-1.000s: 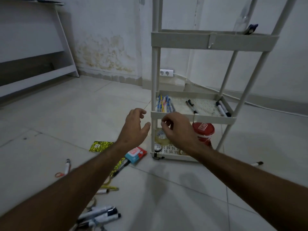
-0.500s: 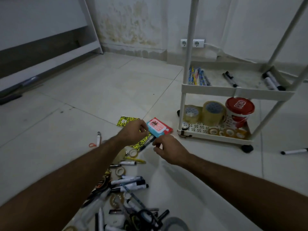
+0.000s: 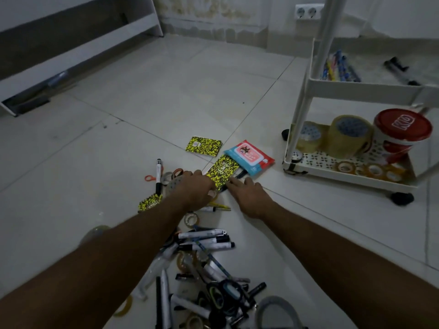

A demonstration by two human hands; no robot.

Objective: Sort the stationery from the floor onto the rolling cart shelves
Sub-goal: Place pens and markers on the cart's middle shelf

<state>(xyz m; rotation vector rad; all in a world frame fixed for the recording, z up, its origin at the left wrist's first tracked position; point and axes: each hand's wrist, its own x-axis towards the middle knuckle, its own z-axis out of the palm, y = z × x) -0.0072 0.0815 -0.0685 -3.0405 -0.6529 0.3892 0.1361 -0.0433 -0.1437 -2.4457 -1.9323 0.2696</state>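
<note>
Tiles (image 3: 123, 96), pale and glossy, crossed by thin grout lines; white furniture base (image 3: 71, 55) along the far left wall, stained plaster and a double socket (image 3: 308, 10) further right. Scissors (image 3: 152, 178) and a marker (image 3: 158, 174) left of the hands. Left hand (image 3: 193, 188) palm down, fingers curled at the near edge of a yellow speckled notebook (image 3: 222, 172); grip not clearly seen. Right hand (image 3: 247, 193) flat, fingers straight, touching the floor beside it. Pile of markers and tape rolls (image 3: 204, 269) nearer the camera. Wipes pack (image 3: 249, 157) beyond. Cart (image 3: 356, 91) at right, tape and a red-lidded tub (image 3: 401, 131) on its bottom shelf, pens above.
</note>
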